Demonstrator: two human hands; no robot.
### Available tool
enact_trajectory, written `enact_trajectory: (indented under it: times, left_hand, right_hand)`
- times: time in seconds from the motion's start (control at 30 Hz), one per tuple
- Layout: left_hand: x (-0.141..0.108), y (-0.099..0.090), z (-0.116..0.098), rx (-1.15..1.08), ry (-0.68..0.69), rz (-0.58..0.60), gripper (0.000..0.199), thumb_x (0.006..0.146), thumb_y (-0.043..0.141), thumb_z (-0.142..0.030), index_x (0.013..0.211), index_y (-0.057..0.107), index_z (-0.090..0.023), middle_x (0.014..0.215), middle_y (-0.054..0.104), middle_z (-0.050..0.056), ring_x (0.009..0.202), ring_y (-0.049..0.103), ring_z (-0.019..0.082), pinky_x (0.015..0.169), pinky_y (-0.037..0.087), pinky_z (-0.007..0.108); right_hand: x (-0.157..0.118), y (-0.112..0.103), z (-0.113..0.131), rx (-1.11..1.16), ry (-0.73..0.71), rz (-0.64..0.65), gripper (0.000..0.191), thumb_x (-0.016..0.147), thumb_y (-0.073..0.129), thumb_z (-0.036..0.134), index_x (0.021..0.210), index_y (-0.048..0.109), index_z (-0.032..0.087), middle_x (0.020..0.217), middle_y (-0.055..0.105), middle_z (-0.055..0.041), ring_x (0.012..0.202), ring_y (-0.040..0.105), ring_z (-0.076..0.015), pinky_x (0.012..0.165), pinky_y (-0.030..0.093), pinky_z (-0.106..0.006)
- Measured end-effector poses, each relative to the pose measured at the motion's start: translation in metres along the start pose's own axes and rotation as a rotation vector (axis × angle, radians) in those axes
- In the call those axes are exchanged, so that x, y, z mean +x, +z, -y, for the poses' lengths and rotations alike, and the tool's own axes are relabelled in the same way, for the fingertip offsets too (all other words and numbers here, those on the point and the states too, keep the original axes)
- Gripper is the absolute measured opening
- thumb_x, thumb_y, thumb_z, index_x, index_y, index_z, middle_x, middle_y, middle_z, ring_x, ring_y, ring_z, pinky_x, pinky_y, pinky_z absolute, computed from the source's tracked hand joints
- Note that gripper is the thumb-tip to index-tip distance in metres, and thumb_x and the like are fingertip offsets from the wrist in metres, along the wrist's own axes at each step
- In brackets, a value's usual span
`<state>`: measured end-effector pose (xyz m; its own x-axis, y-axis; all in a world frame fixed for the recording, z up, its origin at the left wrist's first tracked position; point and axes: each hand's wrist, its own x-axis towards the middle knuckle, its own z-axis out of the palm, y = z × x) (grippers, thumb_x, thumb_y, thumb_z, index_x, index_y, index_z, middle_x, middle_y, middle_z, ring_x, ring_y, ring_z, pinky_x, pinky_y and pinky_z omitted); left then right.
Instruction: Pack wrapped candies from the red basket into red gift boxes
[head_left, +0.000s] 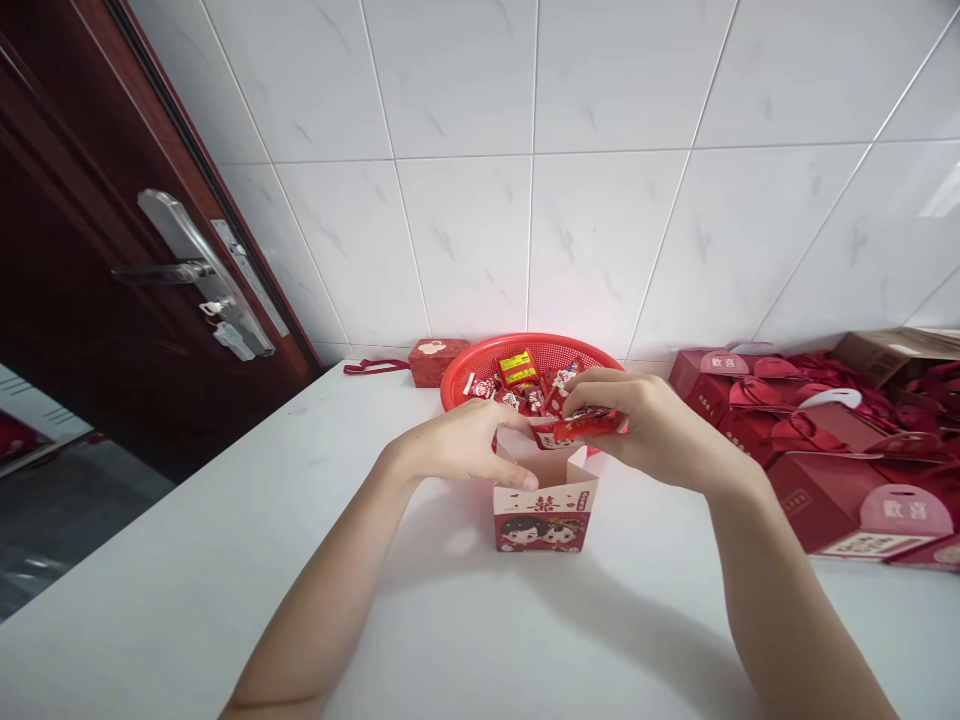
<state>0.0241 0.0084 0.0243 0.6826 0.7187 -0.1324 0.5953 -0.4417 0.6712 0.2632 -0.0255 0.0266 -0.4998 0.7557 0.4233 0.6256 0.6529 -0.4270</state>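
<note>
A small open-topped paper candy box [540,525], with two cartoon figures on its red front, stands upright on the white table. My left hand [457,445] grips its upper left side, thumb over the front rim and fingers toward the back. Just above the opening, my right hand [645,415] is closed on red-wrapped candy [585,426]; how many pieces it holds I cannot tell. Behind the box, partly covered by my hands, is a red plastic basket [452,385] of wrapped sweets, among them a yellow packet [516,368].
Finished-looking red gift boxes [844,500] with ribbons crowd the table's right side. A small red box [435,362] with a dark red strap lies left of the basket. A tiled wall [465,240] closes off the back, and a dark wooden door [90,200] stands at left.
</note>
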Motion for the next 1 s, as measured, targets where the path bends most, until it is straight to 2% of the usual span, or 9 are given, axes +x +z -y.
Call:
enact_trajectory:
  times: [0.13, 0.27, 0.37, 0.57, 0.67, 0.83, 1.0]
  left_hand:
    - [0.001, 0.000, 0.001, -0.017, 0.017, -0.011, 0.050, 0.073, 0.080, -0.040, 0.121, 0.073, -0.029, 0.110, 0.074, 0.000, 0.098, 0.066, 0.024, 0.073, 0.048, 0.028]
    - [0.001, 0.000, 0.002, -0.012, 0.006, -0.025, 0.050, 0.070, 0.082, -0.041, 0.117, 0.074, -0.025, 0.110, 0.074, 0.002, 0.098, 0.066, 0.025, 0.072, 0.049, 0.028]
    - [0.001, 0.000, 0.001, -0.011, -0.017, -0.014, 0.052, 0.070, 0.082, -0.041, 0.119, 0.073, -0.025, 0.109, 0.074, 0.002, 0.092, 0.068, 0.024, 0.070, 0.048, 0.028]
    - [0.001, 0.000, 0.003, 0.003, -0.084, -0.045, 0.063, 0.067, 0.085, -0.042, 0.126, 0.071, -0.026, 0.126, 0.070, 0.005, 0.099, 0.068, 0.026, 0.080, 0.049, 0.031]
    - [0.001, 0.001, 0.003, -0.003, -0.085, -0.038, 0.067, 0.067, 0.085, -0.044, 0.129, 0.069, -0.026, 0.122, 0.071, 0.005, 0.096, 0.068, 0.025, 0.077, 0.049, 0.031]
    - [0.002, 0.000, 0.003, -0.017, -0.021, -0.005, 0.058, 0.071, 0.082, -0.044, 0.125, 0.070, -0.028, 0.107, 0.073, -0.001, 0.086, 0.065, 0.021, 0.067, 0.046, 0.027]
    - [0.002, 0.000, 0.005, -0.007, -0.046, -0.011, 0.063, 0.068, 0.085, -0.044, 0.126, 0.070, -0.024, 0.112, 0.073, 0.003, 0.093, 0.067, 0.024, 0.072, 0.048, 0.028]
  right_hand:
    - [0.001, 0.005, -0.001, -0.003, -0.006, 0.010, 0.021, 0.080, 0.060, 0.005, 0.087, 0.068, 0.022, 0.092, 0.070, -0.0027, 0.076, 0.060, -0.0165, 0.063, 0.044, -0.026]
    - [0.001, 0.004, -0.003, 0.058, 0.003, 0.010, 0.011, 0.086, 0.062, 0.012, 0.087, 0.067, 0.022, 0.094, 0.070, -0.0033, 0.081, 0.061, -0.0176, 0.067, 0.046, -0.027]
    - [0.000, 0.002, -0.001, 0.056, -0.004, 0.033, 0.007, 0.087, 0.063, 0.016, 0.085, 0.067, 0.022, 0.090, 0.069, -0.0040, 0.077, 0.060, -0.0175, 0.064, 0.045, -0.027]
    - [-0.001, -0.001, 0.005, 0.044, -0.002, 0.052, 0.009, 0.088, 0.062, 0.017, 0.084, 0.069, 0.021, 0.089, 0.070, -0.0050, 0.076, 0.061, -0.0178, 0.062, 0.045, -0.027]
    - [0.000, -0.001, 0.007, 0.090, -0.017, 0.072, 0.006, 0.088, 0.064, 0.020, 0.087, 0.070, 0.021, 0.090, 0.072, -0.0041, 0.078, 0.063, -0.0179, 0.064, 0.046, -0.027]
    - [0.004, 0.001, 0.006, 0.181, -0.033, 0.185, 0.010, 0.088, 0.062, 0.017, 0.094, 0.069, 0.020, 0.088, 0.073, -0.0024, 0.075, 0.063, -0.0158, 0.064, 0.046, -0.025]
    - [0.006, 0.005, 0.005, 0.225, -0.063, 0.220, 0.009, 0.092, 0.062, 0.026, 0.092, 0.071, 0.021, 0.097, 0.075, -0.0044, 0.082, 0.066, -0.0178, 0.068, 0.049, -0.027]
